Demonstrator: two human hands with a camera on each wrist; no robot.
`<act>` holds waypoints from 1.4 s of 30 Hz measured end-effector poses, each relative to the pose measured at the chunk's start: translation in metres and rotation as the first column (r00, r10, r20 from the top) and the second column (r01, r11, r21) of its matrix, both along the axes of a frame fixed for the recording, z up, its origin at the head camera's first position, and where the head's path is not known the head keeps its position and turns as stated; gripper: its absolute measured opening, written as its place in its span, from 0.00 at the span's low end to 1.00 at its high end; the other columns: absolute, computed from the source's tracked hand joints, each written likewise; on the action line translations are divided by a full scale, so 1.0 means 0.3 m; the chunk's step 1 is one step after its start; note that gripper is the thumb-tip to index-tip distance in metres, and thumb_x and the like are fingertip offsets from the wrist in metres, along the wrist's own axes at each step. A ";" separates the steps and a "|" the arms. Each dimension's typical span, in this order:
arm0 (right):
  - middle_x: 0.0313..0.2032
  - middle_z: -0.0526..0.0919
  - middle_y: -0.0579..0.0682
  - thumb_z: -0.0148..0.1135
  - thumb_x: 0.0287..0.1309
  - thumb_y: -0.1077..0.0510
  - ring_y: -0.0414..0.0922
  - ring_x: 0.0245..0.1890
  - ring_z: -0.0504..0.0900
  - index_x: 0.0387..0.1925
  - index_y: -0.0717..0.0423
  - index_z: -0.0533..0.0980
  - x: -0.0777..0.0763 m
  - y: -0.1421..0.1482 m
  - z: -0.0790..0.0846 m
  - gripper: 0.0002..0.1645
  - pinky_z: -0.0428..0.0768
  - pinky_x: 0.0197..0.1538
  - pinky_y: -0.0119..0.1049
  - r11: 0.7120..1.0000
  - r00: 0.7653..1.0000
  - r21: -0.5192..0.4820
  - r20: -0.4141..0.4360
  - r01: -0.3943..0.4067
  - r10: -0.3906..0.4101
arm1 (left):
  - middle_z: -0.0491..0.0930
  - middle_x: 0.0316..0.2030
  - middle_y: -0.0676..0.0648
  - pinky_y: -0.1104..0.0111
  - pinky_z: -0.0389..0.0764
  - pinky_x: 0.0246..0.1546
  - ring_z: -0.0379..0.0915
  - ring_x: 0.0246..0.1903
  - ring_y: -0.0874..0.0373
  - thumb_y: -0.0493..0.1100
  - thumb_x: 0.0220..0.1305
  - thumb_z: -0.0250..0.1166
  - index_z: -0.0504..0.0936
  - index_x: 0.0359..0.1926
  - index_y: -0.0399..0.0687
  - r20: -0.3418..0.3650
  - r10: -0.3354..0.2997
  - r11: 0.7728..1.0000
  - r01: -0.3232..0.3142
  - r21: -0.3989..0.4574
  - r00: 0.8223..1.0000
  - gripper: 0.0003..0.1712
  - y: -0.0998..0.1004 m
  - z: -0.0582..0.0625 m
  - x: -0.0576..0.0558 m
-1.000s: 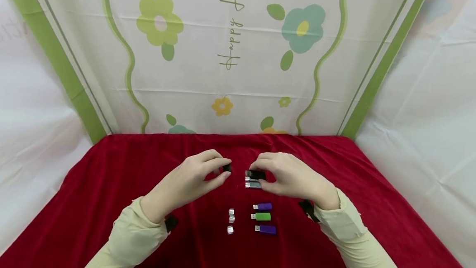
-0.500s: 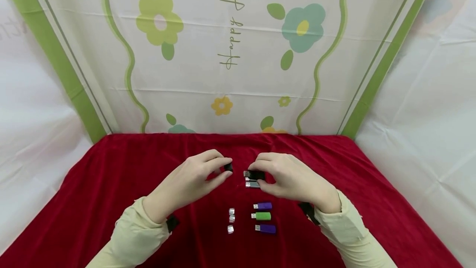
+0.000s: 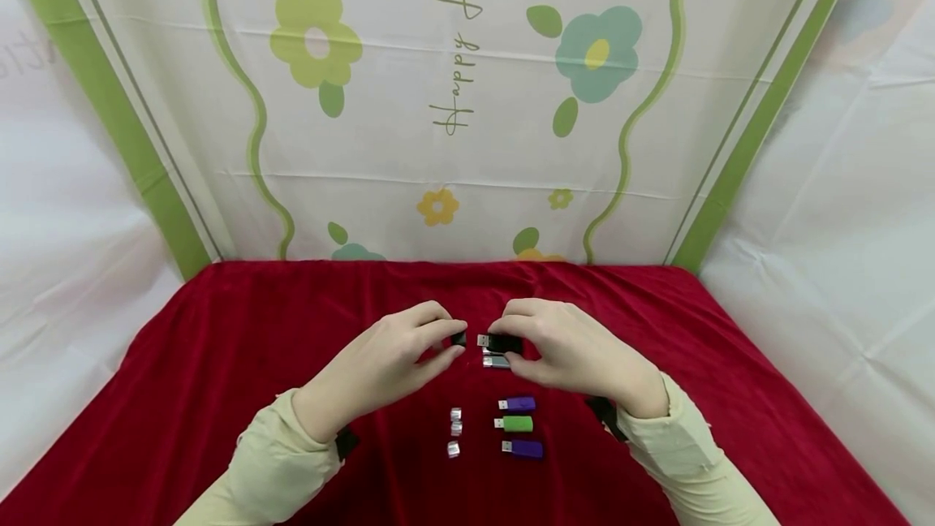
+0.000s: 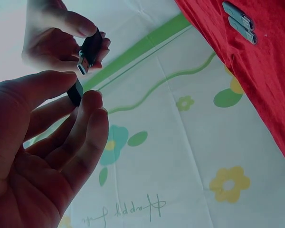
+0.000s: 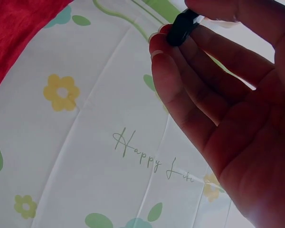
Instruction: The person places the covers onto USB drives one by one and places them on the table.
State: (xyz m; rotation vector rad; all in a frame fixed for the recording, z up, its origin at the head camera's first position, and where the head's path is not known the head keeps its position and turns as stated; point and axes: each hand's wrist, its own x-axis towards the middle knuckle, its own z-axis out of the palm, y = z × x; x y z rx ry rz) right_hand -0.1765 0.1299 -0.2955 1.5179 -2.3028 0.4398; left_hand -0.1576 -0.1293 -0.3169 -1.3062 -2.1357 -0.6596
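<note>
Here, a person's left hand (image 3: 390, 351) pinches a small black cap (image 3: 458, 338) between the thumb and fingers. The right hand (image 3: 566, 347) pinches a black USB stick (image 3: 506, 343), with its shiny metal plug (image 3: 483, 341) pointing left at the cap. The cap and the plug are near each other but do not touch. Both are held up off the red cloth (image 3: 307, 461).

On the cloth, by the right hand, lie two grey USB sticks (image 3: 497, 362) side by side, partly hidden in the head view. Nearer, on the right, three more sticks lie in a row, all with plugs pointing left. The far one is a purple USB stick (image 3: 521, 403), the middle one is a green USB stick (image 3: 518, 424), and the near one is a darker purple stick (image 3: 527, 449). To the left of them lie three little shiny caps (image 3: 456, 428). Two are close together and one is a bit nearer.

At the far side stands a white cloth wall (image 3: 394, 128) with flowers and the word "Happy" on it.
</note>
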 end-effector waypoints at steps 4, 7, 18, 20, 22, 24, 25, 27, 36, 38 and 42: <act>0.35 0.77 0.42 0.71 0.47 0.65 0.33 0.28 0.72 0.40 0.55 0.82 0.003 -0.002 -0.001 0.15 0.74 0.32 0.26 1.000 1.000 -0.007 -0.007 0.000 0.000 | 0.77 0.37 0.52 0.82 0.71 0.27 0.70 0.26 0.67 0.34 0.55 0.73 0.84 0.44 0.39 0.004 0.010 1.000 -0.010 -0.011 1.000 0.14 0.002 -0.004 -0.001; 0.35 0.77 0.42 0.71 0.46 0.65 0.33 0.27 0.72 0.40 0.55 0.82 0.004 -0.002 -0.001 0.15 0.74 0.31 0.26 1.000 1.000 -0.014 -0.012 -0.001 0.001 | 0.78 0.37 0.52 0.82 0.71 0.27 0.70 0.26 0.67 0.35 0.56 0.73 0.84 0.44 0.40 -0.001 0.021 1.000 -0.021 -0.019 1.000 0.14 0.003 -0.007 -0.004; 0.34 0.77 0.42 0.70 0.46 0.66 0.33 0.26 0.71 0.39 0.55 0.82 0.006 -0.005 -0.005 0.14 0.73 0.30 0.25 1.000 1.000 -0.026 -0.011 -0.005 0.005 | 0.77 0.37 0.52 0.82 0.71 0.28 0.70 0.26 0.67 0.35 0.56 0.73 0.84 0.43 0.39 0.006 0.008 1.000 -0.008 -0.022 1.000 0.13 0.007 -0.012 -0.007; 0.34 0.77 0.42 0.70 0.47 0.65 0.33 0.26 0.71 0.39 0.55 0.82 0.006 -0.006 -0.006 0.14 0.73 0.30 0.25 1.000 1.000 -0.027 -0.011 -0.009 0.009 | 0.77 0.37 0.52 0.82 0.71 0.28 0.70 0.26 0.67 0.36 0.56 0.73 0.85 0.43 0.39 0.012 0.010 1.000 -0.010 -0.029 1.000 0.13 0.009 -0.014 -0.007; 0.34 0.77 0.42 0.70 0.47 0.65 0.32 0.26 0.70 0.39 0.54 0.82 0.005 -0.008 -0.008 0.14 0.73 0.30 0.25 1.000 1.000 -0.027 -0.009 -0.015 0.014 | 0.77 0.37 0.52 0.82 0.71 0.27 0.70 0.26 0.66 0.36 0.56 0.73 0.85 0.43 0.39 0.020 0.014 0.999 -0.013 -0.033 1.000 0.13 0.010 -0.016 -0.005; 0.34 0.77 0.42 0.70 0.47 0.65 0.32 0.26 0.70 0.39 0.54 0.82 0.003 -0.011 -0.010 0.14 0.72 0.30 0.25 1.000 1.000 -0.021 -0.007 -0.021 0.021 | 0.77 0.37 0.52 0.82 0.71 0.27 0.71 0.26 0.66 0.36 0.56 0.73 0.85 0.43 0.39 0.033 0.016 0.999 -0.015 -0.036 0.999 0.13 0.011 -0.017 -0.003; 0.34 0.77 0.42 0.70 0.47 0.65 0.32 0.26 0.70 0.39 0.54 0.82 0.002 -0.013 -0.010 0.14 0.72 0.31 0.24 1.000 1.000 -0.016 -0.006 -0.025 0.025 | 0.77 0.37 0.52 0.82 0.71 0.27 0.72 0.26 0.65 0.36 0.56 0.73 0.85 0.43 0.39 0.039 0.016 0.999 -0.015 -0.036 0.999 0.13 0.012 -0.017 -0.002; 0.34 0.76 0.42 0.70 0.47 0.65 0.33 0.27 0.70 0.39 0.54 0.82 -0.001 -0.016 -0.011 0.14 0.72 0.31 0.24 0.999 0.999 -0.007 -0.002 -0.033 0.033 | 0.77 0.37 0.52 0.82 0.71 0.27 0.72 0.26 0.65 0.35 0.56 0.74 0.84 0.43 0.39 0.046 0.015 0.999 -0.013 -0.036 0.999 0.13 0.012 -0.017 -0.001; 0.34 0.77 0.43 0.71 0.47 0.64 0.33 0.28 0.71 0.40 0.55 0.82 -0.001 -0.023 -0.014 0.14 0.73 0.32 0.24 0.999 1.000 0.025 0.000 -0.028 0.028 | 0.78 0.37 0.50 0.82 0.71 0.29 0.72 0.27 0.65 0.35 0.57 0.73 0.84 0.43 0.39 0.047 0.003 0.999 -0.001 -0.047 0.999 0.13 0.012 -0.018 -0.001; 0.34 0.77 0.43 0.71 0.47 0.64 0.33 0.28 0.71 0.40 0.55 0.83 0.000 -0.023 -0.015 0.15 0.73 0.32 0.24 0.999 1.000 0.029 -0.003 -0.025 0.026 | 0.78 0.37 0.49 0.82 0.72 0.29 0.73 0.27 0.64 0.35 0.57 0.73 0.84 0.43 0.38 0.045 -0.003 0.999 0.005 -0.046 0.999 0.12 0.013 -0.019 -0.001; 0.34 0.76 0.42 0.70 0.47 0.65 0.33 0.28 0.71 0.40 0.55 0.83 0.000 -0.026 -0.018 0.15 0.73 0.32 0.24 0.999 1.000 0.032 -0.007 -0.023 0.024 | 0.78 0.37 0.49 0.82 0.71 0.29 0.72 0.27 0.64 0.35 0.57 0.73 0.84 0.42 0.39 0.035 -0.011 0.999 0.012 -0.046 0.999 0.12 0.012 -0.023 -0.003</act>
